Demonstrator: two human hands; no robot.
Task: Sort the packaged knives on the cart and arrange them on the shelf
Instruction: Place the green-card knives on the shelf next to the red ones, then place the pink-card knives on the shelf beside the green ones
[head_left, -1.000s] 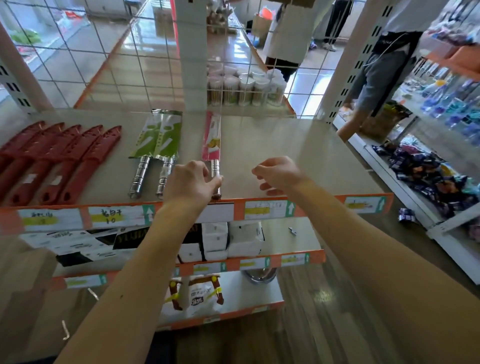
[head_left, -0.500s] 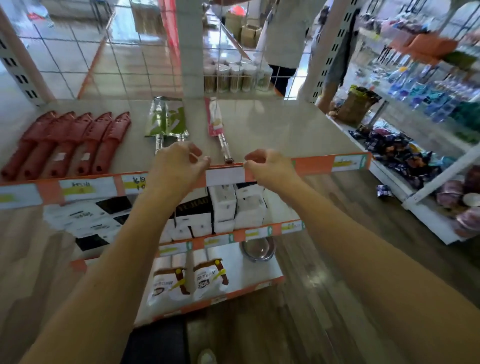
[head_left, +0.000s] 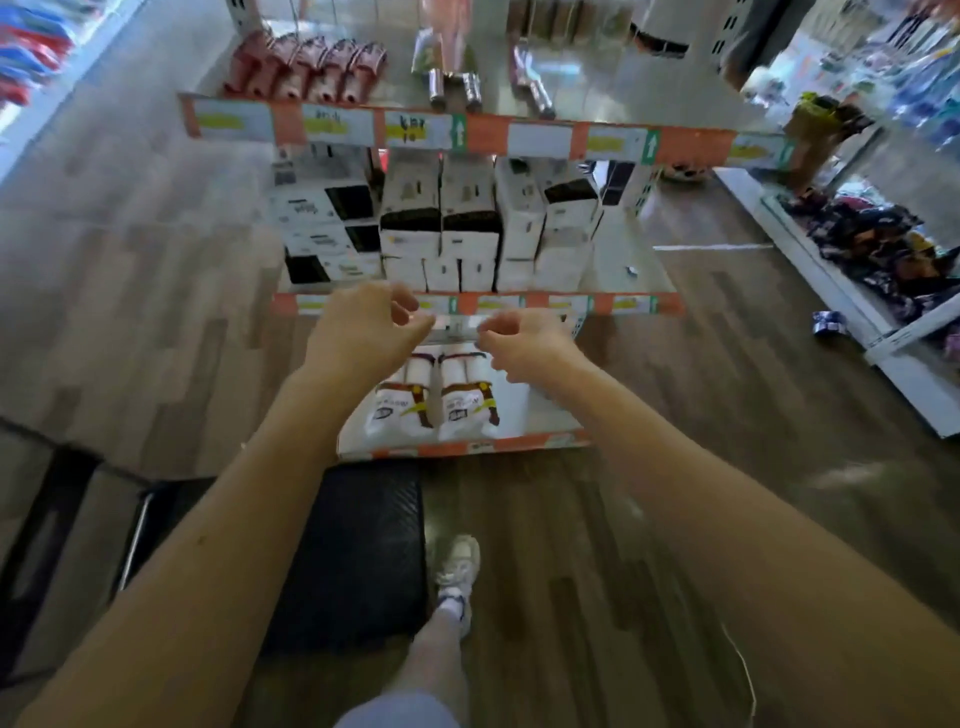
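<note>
My left hand and my right hand hang in the air in front of the middle shelf's edge, fingers loosely curled, holding nothing. On the top shelf lie a row of red sheathed knives, two green-packaged knives with steel handles and a pink-packaged knife. A black cart stands low at my left, partly hidden by my left forearm; no knives show on it.
White and black boxes fill the middle shelf. Two white bags lie on the bottom shelf. Another shelf with dark packets runs along the right. My foot is on the wooden floor. A person stands beyond the shelf.
My left hand has let go of the pink-packaged knife. Both hands have drawn back from the top shelf, and my view has tilted down toward the floor and cart.
</note>
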